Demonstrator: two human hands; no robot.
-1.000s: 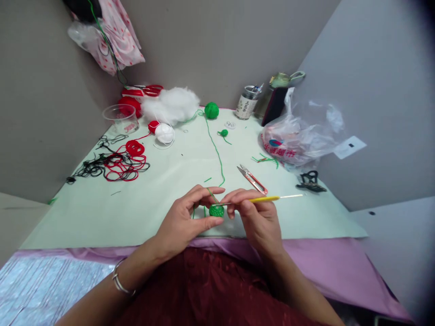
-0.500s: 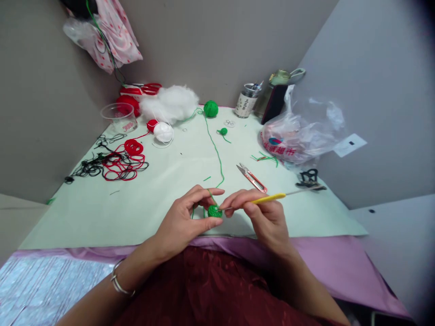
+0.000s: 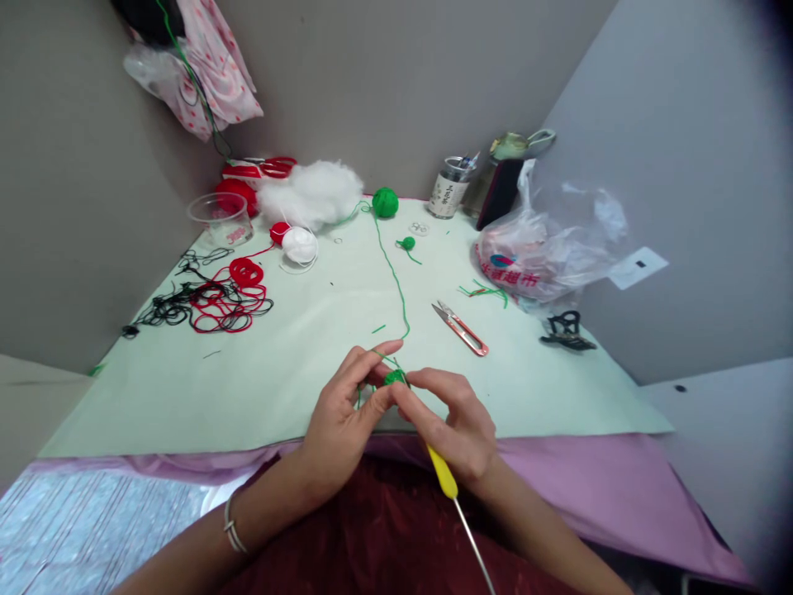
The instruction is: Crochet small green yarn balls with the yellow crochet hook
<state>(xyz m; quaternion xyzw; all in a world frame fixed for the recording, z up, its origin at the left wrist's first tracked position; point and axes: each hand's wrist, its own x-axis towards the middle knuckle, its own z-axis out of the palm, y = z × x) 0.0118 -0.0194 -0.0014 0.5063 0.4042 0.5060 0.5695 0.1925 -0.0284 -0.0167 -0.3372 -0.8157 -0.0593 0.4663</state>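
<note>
My left hand [image 3: 344, 413] is closed around a small green crochet piece [image 3: 394, 378], pinching it near the table's front edge. Green yarn [image 3: 396, 285] runs over its raised index finger and back to a green yarn ball [image 3: 385, 202]. My right hand [image 3: 455, 417] grips a crochet hook [image 3: 442, 473] with a yellow handle, its metal shaft pointing down towards my lap. The hook's working tip is at the crochet piece, partly hidden by my fingers. Both hands meet at the piece. Thread snips [image 3: 462, 329] lie just beyond my right hand.
Tangled black and red yarn [image 3: 229, 297] lies left. Behind it are a clear plastic cup [image 3: 221, 219], white stuffing [image 3: 315, 194] and a white yarn ball [image 3: 300, 245]. A plastic bag [image 3: 538, 248], a pen holder [image 3: 449, 190] and a black hair clip [image 3: 567, 330] are on the right.
My right hand has turned and moved closer to my left, swinging the hook's yellow handle from pointing right to pointing down towards me. The crochet piece is now more covered by fingers.
</note>
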